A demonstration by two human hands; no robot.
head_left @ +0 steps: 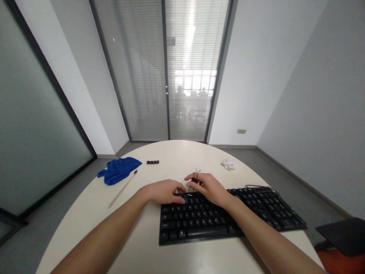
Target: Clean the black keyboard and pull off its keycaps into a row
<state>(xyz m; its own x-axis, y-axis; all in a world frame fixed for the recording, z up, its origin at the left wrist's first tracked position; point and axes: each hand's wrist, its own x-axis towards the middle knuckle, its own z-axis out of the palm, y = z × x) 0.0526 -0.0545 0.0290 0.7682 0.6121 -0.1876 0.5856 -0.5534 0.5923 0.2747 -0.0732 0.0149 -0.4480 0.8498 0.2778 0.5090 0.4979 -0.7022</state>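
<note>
A black computer keyboard [196, 220] lies slightly askew on the table before me. My left hand [165, 192] holds its far left edge, thumb on the upper keys and the other fingers curled over the back. Just above the top rows, my right hand [210, 189] is closed with thumb and forefinger pinched together. Between those fingers is a small black piece [195, 180], seemingly a keycap. Thin bent wires of what looks like a keycap puller [197, 171] stick up from the same grip. Beyond the left hand, several loose black keycaps [153, 162] sit in a row.
Left on the round white table [85, 228] lie a crumpled blue cloth [118, 170] and a thin brush [122, 189] with a dark tip. A crumpled white tissue [229, 164] is at the far right. The keyboard's cable [258, 186] loops behind it. A chair [343, 236] stands at lower right.
</note>
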